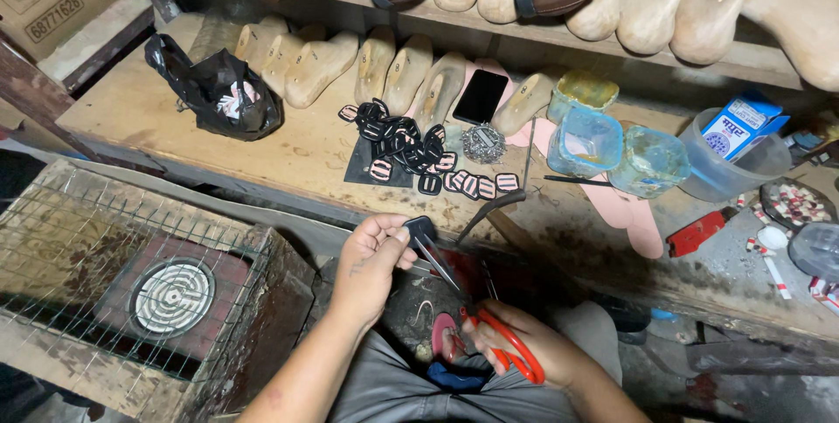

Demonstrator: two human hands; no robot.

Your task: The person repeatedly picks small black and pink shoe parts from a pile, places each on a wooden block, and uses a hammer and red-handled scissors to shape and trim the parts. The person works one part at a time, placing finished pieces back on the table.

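Left hand [371, 257] fingers pinched on a small black strap piece [422, 232] at lower centre; looks thin, floppy and light, so hold near the wide end. Right hand [524, 349] fingers closed through orange scissors [511, 346].

Probably a shoemaker's workshop: wooden shoe lasts [411, 73] crowd the workbench [140, 108].

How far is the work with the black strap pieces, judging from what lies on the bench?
Done, it seems: a pile of black and pink cut pieces lies on the wooden bench. In hand: the left hand pinches one black strap piece, and the right hand holds orange-handled scissors just below it. Left: I cannot tell how many uncut pieces remain; no separate stock of them shows.
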